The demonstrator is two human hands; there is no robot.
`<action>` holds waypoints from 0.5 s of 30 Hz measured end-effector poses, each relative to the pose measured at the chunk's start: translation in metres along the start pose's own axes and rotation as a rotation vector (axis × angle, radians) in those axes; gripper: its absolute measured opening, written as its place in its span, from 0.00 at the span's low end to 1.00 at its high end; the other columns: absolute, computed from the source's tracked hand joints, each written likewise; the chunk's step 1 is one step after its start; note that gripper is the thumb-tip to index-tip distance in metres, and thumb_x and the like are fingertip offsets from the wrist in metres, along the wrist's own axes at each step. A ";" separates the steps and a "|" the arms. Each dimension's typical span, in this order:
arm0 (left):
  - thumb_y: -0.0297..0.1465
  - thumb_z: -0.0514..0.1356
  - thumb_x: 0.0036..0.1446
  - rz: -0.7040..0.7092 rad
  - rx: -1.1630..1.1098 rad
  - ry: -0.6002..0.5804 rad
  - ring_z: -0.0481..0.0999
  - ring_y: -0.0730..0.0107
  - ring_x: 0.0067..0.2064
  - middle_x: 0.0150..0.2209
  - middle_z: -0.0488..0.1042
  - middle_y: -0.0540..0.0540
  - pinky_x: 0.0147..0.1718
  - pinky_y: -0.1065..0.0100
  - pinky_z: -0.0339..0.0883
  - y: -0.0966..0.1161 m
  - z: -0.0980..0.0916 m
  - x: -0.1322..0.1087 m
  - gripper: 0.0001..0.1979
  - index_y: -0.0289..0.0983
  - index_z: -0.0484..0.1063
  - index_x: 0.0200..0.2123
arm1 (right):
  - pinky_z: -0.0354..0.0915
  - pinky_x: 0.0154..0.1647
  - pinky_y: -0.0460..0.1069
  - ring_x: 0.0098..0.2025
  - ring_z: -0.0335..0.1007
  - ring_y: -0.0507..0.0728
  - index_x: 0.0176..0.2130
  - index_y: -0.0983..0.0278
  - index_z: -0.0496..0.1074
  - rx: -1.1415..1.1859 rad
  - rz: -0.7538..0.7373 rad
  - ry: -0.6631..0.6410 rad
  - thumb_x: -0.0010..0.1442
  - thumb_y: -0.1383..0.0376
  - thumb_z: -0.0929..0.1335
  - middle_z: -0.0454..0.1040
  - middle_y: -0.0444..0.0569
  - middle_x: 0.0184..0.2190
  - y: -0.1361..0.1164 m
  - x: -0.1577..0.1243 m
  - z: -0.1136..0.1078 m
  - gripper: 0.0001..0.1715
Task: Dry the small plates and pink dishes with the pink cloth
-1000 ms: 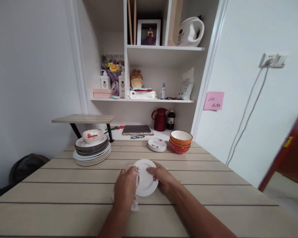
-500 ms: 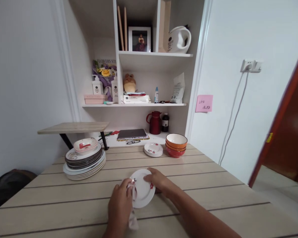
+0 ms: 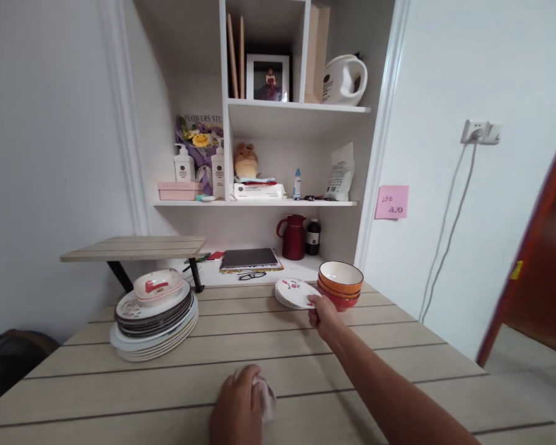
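My right hand (image 3: 323, 316) reaches forward and grips the near edge of a small white plate with red flowers (image 3: 295, 288). That plate rests tilted on top of a short stack of like small plates (image 3: 285, 300), beside the orange and red bowls (image 3: 340, 282). Near the front edge, my left hand (image 3: 238, 406) lies on the wooden table (image 3: 269, 358) with its fingers closed round a crumpled white cloth (image 3: 267, 396).
A tall pile of large plates (image 3: 154, 319) with a small red-patterned dish on top stands at the left. Behind the table are a low wooden riser (image 3: 132, 248), shelves with bottles and a red jug (image 3: 293, 237), a tablet and glasses. A dark red door stands at the right.
My right hand carried the small plate from the middle of the table forward onto the small stack. My left hand came off the plate and stayed near the front edge with the cloth.
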State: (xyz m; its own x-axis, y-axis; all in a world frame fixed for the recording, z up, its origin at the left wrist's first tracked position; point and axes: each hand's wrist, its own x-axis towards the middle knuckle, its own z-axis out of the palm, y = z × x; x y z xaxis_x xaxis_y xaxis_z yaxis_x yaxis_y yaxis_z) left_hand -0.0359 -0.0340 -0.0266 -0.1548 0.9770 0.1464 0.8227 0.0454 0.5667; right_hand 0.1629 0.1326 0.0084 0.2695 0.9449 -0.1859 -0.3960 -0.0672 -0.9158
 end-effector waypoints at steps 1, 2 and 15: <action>0.30 0.48 0.62 0.008 0.004 0.008 0.75 0.65 0.46 0.42 0.77 0.46 0.45 0.68 0.64 0.000 0.002 0.000 0.17 0.45 0.74 0.48 | 0.40 0.11 0.40 0.10 0.44 0.45 0.29 0.59 0.55 -0.003 0.005 0.020 0.53 0.66 0.68 0.52 0.31 0.10 0.001 0.004 0.000 0.15; 0.29 0.48 0.62 0.017 0.010 0.016 0.75 0.65 0.45 0.41 0.77 0.46 0.45 0.68 0.64 0.000 0.003 -0.001 0.18 0.45 0.74 0.47 | 0.40 0.10 0.40 0.10 0.44 0.45 0.29 0.59 0.55 -0.010 0.011 0.035 0.53 0.66 0.69 0.52 0.31 0.10 0.002 0.007 0.000 0.15; 0.21 0.49 0.56 0.202 0.096 -0.047 0.73 0.59 0.47 0.43 0.79 0.47 0.46 0.61 0.66 0.001 0.022 -0.004 0.21 0.47 0.75 0.45 | 0.54 0.13 0.41 0.13 0.57 0.48 0.33 0.60 0.58 -0.043 0.028 0.081 0.59 0.57 0.69 0.62 0.36 0.14 0.014 0.029 -0.004 0.15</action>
State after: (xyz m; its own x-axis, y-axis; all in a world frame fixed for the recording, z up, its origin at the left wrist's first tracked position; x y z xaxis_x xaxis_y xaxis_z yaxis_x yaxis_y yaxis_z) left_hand -0.0223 -0.0331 -0.0449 0.0418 0.9769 0.2098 0.8831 -0.1343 0.4496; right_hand 0.1683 0.1575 -0.0113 0.3293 0.9136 -0.2384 -0.3664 -0.1091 -0.9240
